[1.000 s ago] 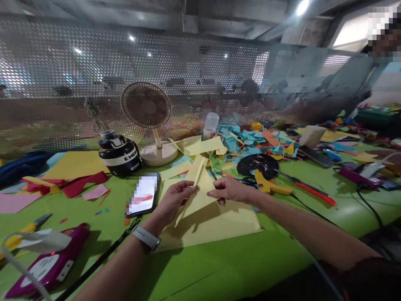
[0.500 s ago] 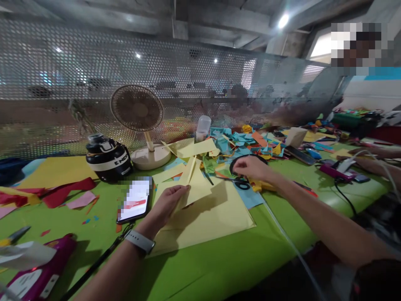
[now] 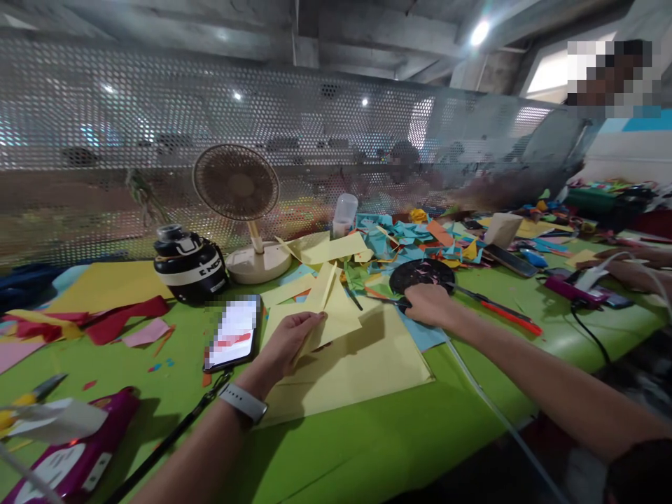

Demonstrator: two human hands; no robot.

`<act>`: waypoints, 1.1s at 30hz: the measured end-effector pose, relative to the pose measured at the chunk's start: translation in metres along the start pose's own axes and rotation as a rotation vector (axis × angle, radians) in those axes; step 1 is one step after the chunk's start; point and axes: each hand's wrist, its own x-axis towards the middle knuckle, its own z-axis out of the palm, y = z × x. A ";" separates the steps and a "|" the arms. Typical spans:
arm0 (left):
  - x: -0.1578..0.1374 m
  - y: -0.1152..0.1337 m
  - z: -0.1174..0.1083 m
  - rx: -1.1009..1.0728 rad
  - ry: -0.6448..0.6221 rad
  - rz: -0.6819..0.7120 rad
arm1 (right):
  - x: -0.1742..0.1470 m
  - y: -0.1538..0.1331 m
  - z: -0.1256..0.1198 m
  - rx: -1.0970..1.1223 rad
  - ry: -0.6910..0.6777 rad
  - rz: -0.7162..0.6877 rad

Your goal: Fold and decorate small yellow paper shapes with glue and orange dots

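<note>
My left hand (image 3: pixel 294 339), a grey-banded watch on its wrist, pinches a pale yellow piece of paper (image 3: pixel 336 323) with a narrow upright fold (image 3: pixel 324 287). Beneath it lies a larger pale yellow sheet (image 3: pixel 378 371). My right hand (image 3: pixel 428 305) is closed over the handles of a pair of black scissors (image 3: pixel 386 301), still down on the table; the fingers hide most of the handles, and the blades point left toward the paper. Just behind that hand is a round black dish (image 3: pixel 420 275) with small pink bits in it.
Left of the paper lies a phone (image 3: pixel 234 332). A black bottle (image 3: pixel 190 269) and a small fan (image 3: pixel 239 189) stand behind. Blue and orange paper scraps (image 3: pixel 404 238) heap at the back. A red-handled tool (image 3: pixel 509 316) and cable (image 3: pixel 488 402) lie right. Another person's hands (image 3: pixel 630 259) are far right.
My right hand has come down from above the black dish onto the scissors' handles. The dish and red-handled tool now show more fully. My left hand keeps its pinch on the paper.
</note>
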 end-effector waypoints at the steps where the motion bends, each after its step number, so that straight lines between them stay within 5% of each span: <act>1: 0.000 0.000 0.000 0.002 0.003 0.001 | 0.001 0.000 0.000 0.002 -0.011 0.003; 15: 0.003 -0.001 -0.002 0.063 0.034 0.040 | 0.011 0.029 -0.020 0.268 -0.025 -0.041; 20: 0.004 0.003 -0.005 0.070 0.043 0.056 | 0.002 0.035 -0.029 0.832 -0.006 -0.061; 27: 0.003 0.009 -0.014 0.133 0.017 0.070 | -0.007 -0.005 -0.012 1.457 -0.409 -0.121; 33: 0.004 0.018 -0.024 0.065 0.064 0.068 | -0.008 -0.018 0.015 1.501 -0.518 -0.154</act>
